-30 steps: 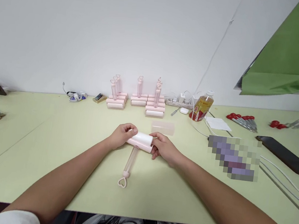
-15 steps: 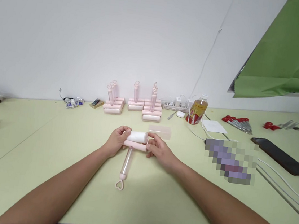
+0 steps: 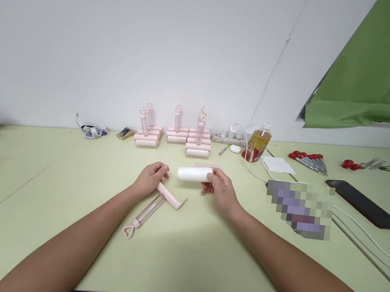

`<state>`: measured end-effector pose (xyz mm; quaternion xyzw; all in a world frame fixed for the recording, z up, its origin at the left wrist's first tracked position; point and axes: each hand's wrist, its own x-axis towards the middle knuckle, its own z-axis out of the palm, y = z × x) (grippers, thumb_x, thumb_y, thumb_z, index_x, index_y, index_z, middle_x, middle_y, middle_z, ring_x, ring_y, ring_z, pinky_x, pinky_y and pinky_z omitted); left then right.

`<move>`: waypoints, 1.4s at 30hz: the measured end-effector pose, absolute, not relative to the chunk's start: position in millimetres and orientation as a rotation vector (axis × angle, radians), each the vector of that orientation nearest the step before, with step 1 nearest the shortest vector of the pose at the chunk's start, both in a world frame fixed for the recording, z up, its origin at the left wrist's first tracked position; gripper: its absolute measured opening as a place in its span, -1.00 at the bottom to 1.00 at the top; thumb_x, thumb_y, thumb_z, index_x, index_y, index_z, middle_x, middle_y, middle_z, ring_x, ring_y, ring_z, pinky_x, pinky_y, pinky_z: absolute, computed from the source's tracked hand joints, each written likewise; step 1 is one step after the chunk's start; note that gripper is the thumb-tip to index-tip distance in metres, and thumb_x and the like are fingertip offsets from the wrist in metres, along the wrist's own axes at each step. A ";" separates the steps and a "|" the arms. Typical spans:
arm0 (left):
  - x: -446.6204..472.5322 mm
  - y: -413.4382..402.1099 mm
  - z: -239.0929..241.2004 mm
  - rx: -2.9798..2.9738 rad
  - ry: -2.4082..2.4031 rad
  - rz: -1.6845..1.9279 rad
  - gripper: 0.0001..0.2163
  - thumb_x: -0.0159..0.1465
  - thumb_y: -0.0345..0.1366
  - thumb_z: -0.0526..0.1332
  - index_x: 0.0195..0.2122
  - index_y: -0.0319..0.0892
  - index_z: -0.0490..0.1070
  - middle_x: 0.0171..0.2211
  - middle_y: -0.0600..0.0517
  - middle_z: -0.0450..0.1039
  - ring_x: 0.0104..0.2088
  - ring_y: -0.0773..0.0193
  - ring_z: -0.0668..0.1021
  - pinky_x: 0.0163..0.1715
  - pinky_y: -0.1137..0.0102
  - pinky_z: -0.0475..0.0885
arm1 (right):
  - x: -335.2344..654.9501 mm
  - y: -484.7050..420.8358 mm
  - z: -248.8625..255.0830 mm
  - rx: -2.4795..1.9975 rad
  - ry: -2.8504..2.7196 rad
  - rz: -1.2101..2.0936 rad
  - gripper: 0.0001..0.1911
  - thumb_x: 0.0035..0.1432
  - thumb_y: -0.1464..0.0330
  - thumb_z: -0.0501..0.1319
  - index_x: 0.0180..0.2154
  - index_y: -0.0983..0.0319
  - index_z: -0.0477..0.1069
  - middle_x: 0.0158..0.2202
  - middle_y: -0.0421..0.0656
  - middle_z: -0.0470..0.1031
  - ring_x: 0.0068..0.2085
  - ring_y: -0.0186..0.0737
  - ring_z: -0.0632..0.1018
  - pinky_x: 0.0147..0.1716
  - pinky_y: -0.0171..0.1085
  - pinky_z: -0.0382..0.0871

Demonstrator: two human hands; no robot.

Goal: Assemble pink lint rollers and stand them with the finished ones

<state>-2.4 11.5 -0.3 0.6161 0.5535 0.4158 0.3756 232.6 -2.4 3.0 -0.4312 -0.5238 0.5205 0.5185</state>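
Note:
In my right hand (image 3: 222, 194) is a white lint roll (image 3: 194, 174), gripped by its right end and raised level above the table. My left hand (image 3: 150, 180) has its fingers closed around the near-left end of a pink lint roller handle (image 3: 170, 196). That handle's holder part is bare, with a small arm at its right end. Its clear grip (image 3: 148, 210) points down toward me and ends in a heart-shaped loop (image 3: 128, 230). A pale pink translucent cover (image 3: 207, 165) lies behind the white roll, mostly hidden by it and my right hand.
Several pink lint rollers (image 3: 198, 147) stand in groups along the wall. To their right are a power strip (image 3: 227, 139), a bottle (image 3: 257, 143) and a white paper (image 3: 278, 165). Cables run toward a dark phone (image 3: 365, 204). Red-handled tools (image 3: 310, 160) lie at the far right.
The white roll has come away from the pink handle and moved right in my right hand. The handle has turned in my left hand, its heart loop swinging left.

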 end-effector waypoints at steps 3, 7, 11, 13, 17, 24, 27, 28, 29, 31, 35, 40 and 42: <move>-12.6 17.8 -1.1 1.647 1.527 1.094 -0.64 0.15 0.04 0.18 -0.45 -0.20 0.43 -0.49 0.04 0.46 -0.55 0.34 0.35 -0.55 0.45 0.20 | 232.9 -2.8 2.2 -1.037 -1.232 1.294 -0.73 0.08 0.21 0.12 -0.23 0.23 0.34 -0.52 -0.27 0.39 -0.53 -0.34 0.41 -0.54 -0.30 0.39; -20.2 18.8 1.2 1.714 1.690 1.154 -0.75 0.14 -0.09 0.22 -0.49 -0.17 0.48 -0.53 0.05 0.47 -0.49 0.27 0.41 -0.48 0.42 0.23 | 229.7 -5.6 1.8 -1.025 -1.247 1.359 -0.74 0.08 0.22 0.13 -0.21 0.21 0.34 -0.52 -0.27 0.41 -0.57 -0.36 0.41 -0.58 -0.33 0.38; -14.2 5.3 9.1 1.956 1.600 1.350 -0.78 0.19 -0.16 0.21 -0.23 -0.12 0.54 -0.27 0.00 0.57 -0.23 0.14 0.52 -0.22 0.35 0.34 | 228.8 -6.6 2.9 -0.981 -1.255 1.394 -0.74 0.07 0.21 0.15 -0.22 0.21 0.32 -0.51 -0.26 0.44 -0.56 -0.36 0.42 -0.59 -0.34 0.38; -7.6 -4.0 11.8 2.161 1.383 1.323 -0.66 0.20 -0.20 0.21 0.00 -0.09 0.46 -0.15 -0.02 0.56 -0.13 0.13 0.52 -0.07 0.30 0.32 | 229.7 -6.0 3.1 -0.955 -1.237 1.413 -0.74 0.07 0.20 0.15 -0.22 0.21 0.32 -0.51 -0.26 0.44 -0.57 -0.36 0.42 -0.59 -0.34 0.38; 2.4 -14.8 10.8 2.386 1.123 1.231 -0.61 0.18 -0.22 0.23 0.06 -0.06 0.44 -0.21 -0.02 0.57 -0.25 0.18 0.52 -0.08 0.27 0.32 | 232.0 -4.0 2.2 -0.914 -1.203 1.456 -0.74 0.11 0.18 0.13 -0.24 0.23 0.32 -0.55 -0.25 0.44 -0.61 -0.36 0.41 -0.62 -0.34 0.37; 1.1 -13.3 8.0 2.373 1.076 1.152 -0.62 0.21 -0.23 0.17 0.07 -0.09 0.45 -0.28 -0.03 0.59 -0.28 0.19 0.51 -0.13 0.28 0.36 | 233.9 -1.2 1.2 -0.916 -1.188 1.483 -0.71 0.11 0.14 0.16 -0.26 0.23 0.32 -0.58 -0.25 0.43 -0.65 -0.37 0.39 -0.68 -0.36 0.35; 1.8 -13.5 9.6 2.352 1.091 1.099 -0.62 0.21 -0.20 0.15 0.06 -0.08 0.46 -0.31 -0.02 0.60 -0.26 0.17 0.51 -0.13 0.29 0.38 | 234.6 -1.6 1.0 -0.936 -1.165 1.495 -0.71 0.11 0.13 0.16 -0.27 0.23 0.32 -0.60 -0.26 0.42 -0.66 -0.36 0.38 -0.69 -0.36 0.35; 2.1 -13.6 10.0 2.351 1.107 1.086 -0.63 0.21 -0.20 0.15 0.04 -0.08 0.48 -0.34 -0.02 0.59 -0.27 0.17 0.51 -0.14 0.29 0.38 | 234.7 -2.0 1.0 -0.939 -1.159 1.504 -0.71 0.11 0.13 0.16 -0.28 0.23 0.32 -0.61 -0.26 0.42 -0.66 -0.36 0.38 -0.70 -0.35 0.36; 2.3 -13.7 10.3 2.356 1.125 1.082 -0.64 0.20 -0.20 0.15 0.00 -0.08 0.50 -0.37 -0.02 0.59 -0.29 0.17 0.51 -0.16 0.30 0.39 | 234.7 -2.5 1.1 -0.939 -1.155 1.513 -0.71 0.11 0.13 0.16 -0.30 0.23 0.32 -0.62 -0.26 0.41 -0.67 -0.35 0.38 -0.70 -0.35 0.36; 2.0 -14.0 10.4 2.368 1.147 1.098 -0.68 0.19 -0.21 0.15 -0.08 -0.09 0.55 -0.39 -0.03 0.58 -0.31 0.17 0.52 -0.18 0.30 0.39 | 234.1 -3.9 1.8 -0.939 -1.152 1.529 -0.72 0.11 0.13 0.16 -0.33 0.23 0.31 -0.63 -0.25 0.41 -0.67 -0.35 0.38 -0.70 -0.33 0.37; 0.7 -15.6 9.2 2.327 1.110 1.133 -0.65 0.16 -0.21 0.17 -0.03 -0.10 0.52 -0.31 -0.05 0.59 -0.26 0.14 0.53 -0.15 0.28 0.40 | 232.0 -7.2 5.3 -0.947 -1.142 1.531 -0.71 0.11 0.14 0.15 -0.28 0.24 0.32 -0.61 -0.24 0.43 -0.66 -0.34 0.39 -0.68 -0.32 0.39; 1.4 -15.6 5.7 2.243 1.121 1.174 -0.61 0.10 -0.20 0.25 -0.02 -0.09 0.51 -0.28 -0.05 0.59 -0.25 0.15 0.53 -0.15 0.29 0.40 | 231.7 -8.3 6.8 -0.955 -1.140 1.523 -0.73 0.13 0.17 0.15 -0.27 0.25 0.33 -0.60 -0.22 0.43 -0.65 -0.34 0.40 -0.67 -0.32 0.39; 1.8 -15.5 6.0 2.243 1.115 1.166 -0.62 0.10 -0.21 0.25 -0.03 -0.10 0.52 -0.30 -0.05 0.59 -0.25 0.15 0.54 -0.16 0.30 0.41 | 232.3 -7.9 6.0 -0.958 -1.146 1.525 -0.74 0.13 0.17 0.16 -0.30 0.24 0.31 -0.60 -0.23 0.44 -0.65 -0.34 0.40 -0.67 -0.33 0.40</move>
